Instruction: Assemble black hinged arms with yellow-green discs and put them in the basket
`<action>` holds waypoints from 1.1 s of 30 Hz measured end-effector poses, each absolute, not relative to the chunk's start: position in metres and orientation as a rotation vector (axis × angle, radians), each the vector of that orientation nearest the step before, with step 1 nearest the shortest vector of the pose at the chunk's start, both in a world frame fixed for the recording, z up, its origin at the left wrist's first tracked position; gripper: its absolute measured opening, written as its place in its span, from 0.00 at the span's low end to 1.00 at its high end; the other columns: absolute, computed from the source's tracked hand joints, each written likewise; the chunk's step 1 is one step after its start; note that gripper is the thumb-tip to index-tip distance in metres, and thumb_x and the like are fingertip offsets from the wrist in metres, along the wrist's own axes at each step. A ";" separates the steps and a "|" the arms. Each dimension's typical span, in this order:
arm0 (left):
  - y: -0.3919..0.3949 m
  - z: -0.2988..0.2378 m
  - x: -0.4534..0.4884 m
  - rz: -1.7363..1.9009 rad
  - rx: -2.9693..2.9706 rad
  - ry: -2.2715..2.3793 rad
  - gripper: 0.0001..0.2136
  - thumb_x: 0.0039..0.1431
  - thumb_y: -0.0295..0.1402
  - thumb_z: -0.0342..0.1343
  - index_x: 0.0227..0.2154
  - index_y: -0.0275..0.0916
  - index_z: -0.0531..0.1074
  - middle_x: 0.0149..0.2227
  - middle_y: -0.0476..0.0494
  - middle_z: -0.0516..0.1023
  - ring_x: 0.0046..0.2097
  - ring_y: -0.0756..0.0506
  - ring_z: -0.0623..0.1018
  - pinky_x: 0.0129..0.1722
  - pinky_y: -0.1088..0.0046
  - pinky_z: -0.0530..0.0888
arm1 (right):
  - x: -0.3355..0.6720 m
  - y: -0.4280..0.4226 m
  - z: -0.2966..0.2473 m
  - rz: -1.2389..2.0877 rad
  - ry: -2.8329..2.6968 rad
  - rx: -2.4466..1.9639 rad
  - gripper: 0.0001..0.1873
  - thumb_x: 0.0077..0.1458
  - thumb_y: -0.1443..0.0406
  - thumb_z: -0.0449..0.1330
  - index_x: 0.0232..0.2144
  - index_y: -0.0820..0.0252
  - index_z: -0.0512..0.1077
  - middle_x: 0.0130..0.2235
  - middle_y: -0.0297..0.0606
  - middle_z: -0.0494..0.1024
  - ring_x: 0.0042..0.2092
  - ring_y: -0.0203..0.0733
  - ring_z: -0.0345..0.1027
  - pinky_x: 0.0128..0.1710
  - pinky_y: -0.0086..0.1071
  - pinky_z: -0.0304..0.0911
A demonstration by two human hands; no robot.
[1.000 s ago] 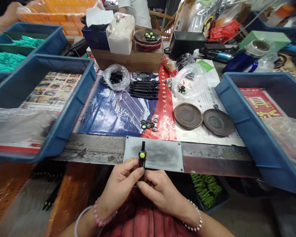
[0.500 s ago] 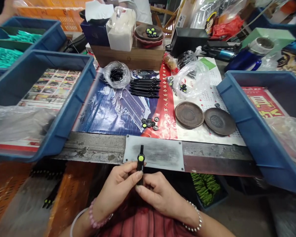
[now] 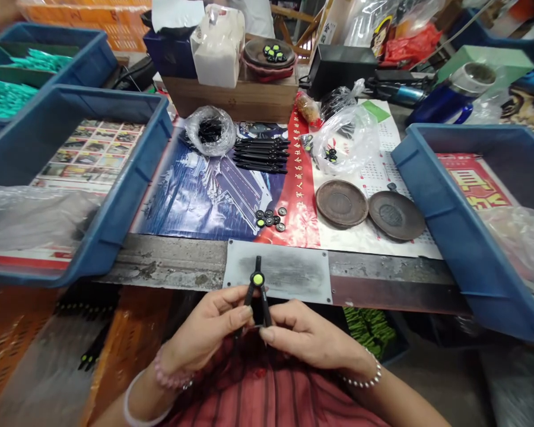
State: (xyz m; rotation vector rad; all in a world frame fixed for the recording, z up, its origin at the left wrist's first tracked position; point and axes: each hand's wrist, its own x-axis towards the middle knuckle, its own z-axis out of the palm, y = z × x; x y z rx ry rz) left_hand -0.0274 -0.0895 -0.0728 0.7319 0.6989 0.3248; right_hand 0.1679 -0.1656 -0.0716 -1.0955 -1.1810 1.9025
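A black compass-like tool (image 3: 258, 290) with a yellow-green round hinge stands upright between both hands, just in front of a grey metal plate (image 3: 293, 276) at the bench edge. My left hand (image 3: 209, 329) pinches its left leg and my right hand (image 3: 307, 335) pinches its right leg, and the two legs are spread apart. A small heap of round black and yellow-green caps (image 3: 270, 219) lies on the poster beyond the plate. A row of black legs (image 3: 261, 155) lies further back.
Blue bins stand at the left (image 3: 115, 201) and right (image 3: 440, 196). Two brown dishes (image 3: 342, 203) sit right of the caps. Clear bags of parts (image 3: 210, 131), a wooden box (image 3: 235, 101) and a blue flask (image 3: 445, 101) crowd the back. An orange crate (image 3: 35, 356) sits below left.
The tool's two legs, held together before, are now pulled apart into a V. My right hand has shifted slightly right.
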 end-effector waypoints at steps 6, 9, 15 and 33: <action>-0.087 -0.078 -0.023 0.266 0.467 0.506 0.30 0.42 0.44 0.75 0.49 0.38 0.79 0.37 0.44 0.79 0.37 0.51 0.78 0.40 0.81 0.74 | 0.163 -0.169 -0.074 1.990 -1.026 -0.943 0.28 0.61 0.45 0.58 0.25 0.63 0.64 0.21 0.29 0.64 0.20 0.26 0.53 0.18 0.21 0.48; -0.089 -0.078 -0.022 0.299 0.454 0.526 0.25 0.41 0.40 0.76 0.44 0.39 0.80 0.40 0.43 0.81 0.40 0.48 0.81 0.42 0.77 0.77 | 0.157 -0.171 -0.075 1.975 -1.013 -0.951 0.29 0.60 0.44 0.58 0.26 0.63 0.65 0.22 0.29 0.64 0.19 0.25 0.53 0.17 0.20 0.48; -0.098 -0.073 -0.017 0.407 0.525 0.669 0.16 0.45 0.37 0.74 0.38 0.43 0.81 0.30 0.51 0.79 0.29 0.51 0.79 0.30 0.79 0.77 | 0.146 -0.169 -0.075 1.856 -1.074 -1.057 0.27 0.63 0.45 0.55 0.25 0.62 0.65 0.21 0.29 0.65 0.19 0.27 0.54 0.18 0.22 0.49; -0.130 -0.074 -0.013 0.800 1.779 0.809 0.23 0.69 0.22 0.45 0.63 0.46 0.65 0.53 0.40 0.72 0.54 0.47 0.73 0.54 0.76 0.71 | 0.137 -0.154 -0.074 -0.026 -1.839 -1.630 0.28 0.73 0.54 0.40 0.26 0.61 0.65 0.23 0.37 0.67 0.25 0.37 0.60 0.27 0.33 0.49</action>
